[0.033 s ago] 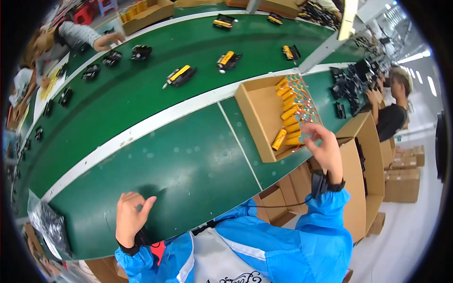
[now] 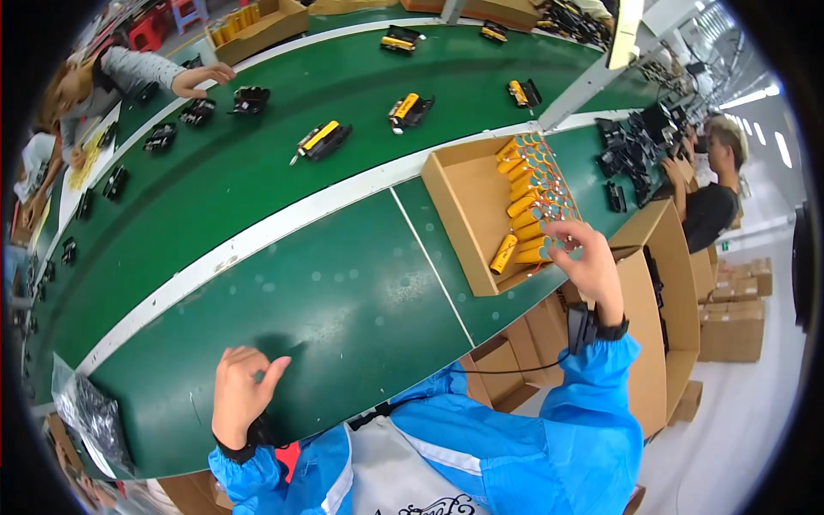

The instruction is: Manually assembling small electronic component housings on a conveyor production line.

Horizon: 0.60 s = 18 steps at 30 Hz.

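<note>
Along green bench's (image 2: 300,292) right part, cardboard box (image 2: 452,206) sitting by far edge, yellow cylinders (image 2: 520,190) lining its right side; one loose cylinder (image 2: 505,254) lying near box's near end, bearing dark marks too small to read. Right hand (image 2: 588,266) hovering around box's near right corner, thumb and fingers curving apart, contact unclear. Left hand (image 2: 245,390) hanging over bench's near edge, thumb spreading wide, grasping nothing visible. Shirt (image 2: 386,468) showing dark script lettering.
</note>
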Available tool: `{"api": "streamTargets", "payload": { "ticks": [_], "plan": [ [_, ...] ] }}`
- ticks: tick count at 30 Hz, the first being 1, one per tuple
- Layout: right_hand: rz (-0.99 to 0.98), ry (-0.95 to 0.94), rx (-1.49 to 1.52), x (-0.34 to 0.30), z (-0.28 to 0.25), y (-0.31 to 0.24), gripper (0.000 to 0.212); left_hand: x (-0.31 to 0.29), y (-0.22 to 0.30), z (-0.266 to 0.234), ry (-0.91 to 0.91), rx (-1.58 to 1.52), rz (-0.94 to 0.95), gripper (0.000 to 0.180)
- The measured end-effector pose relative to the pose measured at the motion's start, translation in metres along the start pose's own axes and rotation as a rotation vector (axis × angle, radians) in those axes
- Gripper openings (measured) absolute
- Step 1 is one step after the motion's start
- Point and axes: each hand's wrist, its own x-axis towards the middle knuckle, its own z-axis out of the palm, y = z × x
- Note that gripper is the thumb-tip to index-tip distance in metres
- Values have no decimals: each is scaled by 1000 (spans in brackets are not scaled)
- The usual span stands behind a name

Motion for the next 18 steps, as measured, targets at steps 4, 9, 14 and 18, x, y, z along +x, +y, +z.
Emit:
{"api": "streamTargets", "payload": {
  "ticks": [4, 9, 14, 18],
  "plan": [
    [-239, -81, -316, 0, 0, 31, 29, 110, 44, 26, -260, -12, 376, 34],
    [-229, -271, -827, 12, 17, 64, 25, 155, 77, 50, -371, -99, 563, 32],
    [-136, -314, -407, 13, -18, 22, 33, 209, 76, 34, -555, -239, 510, 25],
    [-16, 78, 111, -23, -25, 28, 35, 268, 45, 32, -501, -376, 444, 21]
  ]
}}
